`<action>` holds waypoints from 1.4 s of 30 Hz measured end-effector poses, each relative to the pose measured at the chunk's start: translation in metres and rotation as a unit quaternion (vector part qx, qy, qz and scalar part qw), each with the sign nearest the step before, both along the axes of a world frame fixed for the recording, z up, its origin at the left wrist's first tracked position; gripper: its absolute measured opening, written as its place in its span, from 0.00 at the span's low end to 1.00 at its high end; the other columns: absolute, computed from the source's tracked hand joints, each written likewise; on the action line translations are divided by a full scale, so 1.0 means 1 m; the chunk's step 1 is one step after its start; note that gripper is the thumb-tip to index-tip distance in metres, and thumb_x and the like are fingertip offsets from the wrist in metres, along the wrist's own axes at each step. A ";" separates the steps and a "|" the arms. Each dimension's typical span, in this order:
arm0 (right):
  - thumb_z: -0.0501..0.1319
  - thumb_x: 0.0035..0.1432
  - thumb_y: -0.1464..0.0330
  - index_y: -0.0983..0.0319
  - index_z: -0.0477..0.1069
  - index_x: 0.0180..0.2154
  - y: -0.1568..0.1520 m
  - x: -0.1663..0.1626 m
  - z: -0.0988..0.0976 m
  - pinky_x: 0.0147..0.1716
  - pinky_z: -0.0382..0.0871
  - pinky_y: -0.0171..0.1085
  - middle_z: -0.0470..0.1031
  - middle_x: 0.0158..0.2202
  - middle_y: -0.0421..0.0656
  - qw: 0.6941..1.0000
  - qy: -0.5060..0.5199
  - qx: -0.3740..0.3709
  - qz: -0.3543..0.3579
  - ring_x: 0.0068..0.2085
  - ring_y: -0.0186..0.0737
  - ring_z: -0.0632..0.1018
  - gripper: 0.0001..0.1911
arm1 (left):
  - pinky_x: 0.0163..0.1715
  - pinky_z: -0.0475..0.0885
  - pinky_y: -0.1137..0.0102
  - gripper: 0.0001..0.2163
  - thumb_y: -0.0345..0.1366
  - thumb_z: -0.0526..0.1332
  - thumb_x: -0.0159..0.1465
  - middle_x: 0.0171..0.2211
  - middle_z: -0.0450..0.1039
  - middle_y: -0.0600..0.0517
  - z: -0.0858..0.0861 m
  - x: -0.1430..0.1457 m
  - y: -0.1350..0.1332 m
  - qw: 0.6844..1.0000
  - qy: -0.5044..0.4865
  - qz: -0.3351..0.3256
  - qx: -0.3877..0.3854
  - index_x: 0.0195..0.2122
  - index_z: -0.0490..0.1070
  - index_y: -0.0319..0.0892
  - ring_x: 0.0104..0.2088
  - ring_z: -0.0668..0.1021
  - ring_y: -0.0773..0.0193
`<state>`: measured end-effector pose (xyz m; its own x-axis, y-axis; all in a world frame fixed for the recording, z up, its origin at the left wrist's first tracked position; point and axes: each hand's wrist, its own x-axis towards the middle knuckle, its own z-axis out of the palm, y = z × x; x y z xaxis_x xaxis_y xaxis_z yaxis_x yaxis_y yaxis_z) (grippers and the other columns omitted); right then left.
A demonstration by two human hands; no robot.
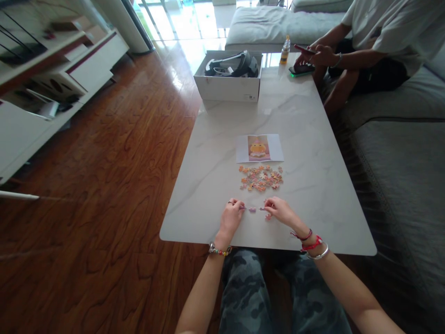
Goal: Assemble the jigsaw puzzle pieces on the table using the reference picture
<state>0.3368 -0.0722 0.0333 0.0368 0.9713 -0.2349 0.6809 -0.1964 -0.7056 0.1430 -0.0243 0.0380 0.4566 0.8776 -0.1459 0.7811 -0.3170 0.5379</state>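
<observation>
My left hand rests near the front edge of a white marble table, its fingertips pinching a small jigsaw piece. My right hand lies close beside it, fingers also pinched on a small piece. Between the two hands lies one loose purple piece; another sits by my right hand. Just beyond the hands is a scattered pile of small orange and pink jigsaw pieces. Behind the pile lies a paper sheet printed with a yellow chick picture.
An open white box holding a dark headset stands at the table's far end. Another person sits on the grey sofa at far right, handling a phone, with a second phone and a small bottle nearby. Wooden floor lies to the left.
</observation>
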 end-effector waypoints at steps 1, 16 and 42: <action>0.57 0.49 0.69 0.63 0.69 0.25 0.000 0.000 -0.002 0.28 0.62 0.31 0.69 0.26 0.41 1.000 -0.019 0.010 -0.002 0.28 0.33 0.70 0.05 | 0.35 0.66 0.74 0.06 0.31 0.53 0.57 0.36 0.64 0.51 0.000 0.000 0.000 1.000 -0.001 0.000 0.001 0.33 0.68 0.43 0.33 0.70 0.68; 0.56 0.52 0.70 0.61 0.69 0.29 -0.010 -0.005 0.005 0.32 0.62 0.32 0.64 0.30 0.42 0.992 -0.102 0.072 -0.029 0.31 0.35 0.69 0.04 | 0.36 0.67 0.72 0.09 0.31 0.55 0.57 0.37 0.64 0.51 0.009 0.022 -0.009 0.998 -0.019 -0.024 0.048 0.38 0.67 0.45 0.36 0.69 0.66; 0.58 0.44 0.74 0.62 0.67 0.28 -0.011 0.031 0.010 0.26 0.57 0.31 0.69 0.29 0.43 0.983 -0.151 -0.030 0.102 0.29 0.35 0.69 0.05 | 0.39 0.64 0.65 0.03 0.32 0.58 0.54 0.38 0.61 0.48 0.007 0.069 -0.046 0.996 0.030 -0.068 0.055 0.30 0.67 0.41 0.40 0.64 0.59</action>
<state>0.3675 -0.0829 0.0432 -0.0804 0.9502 -0.3011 0.8874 -0.0693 -0.4557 0.2124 -0.0705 0.0449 0.5662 0.8200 -0.0841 0.7567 -0.4767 0.4474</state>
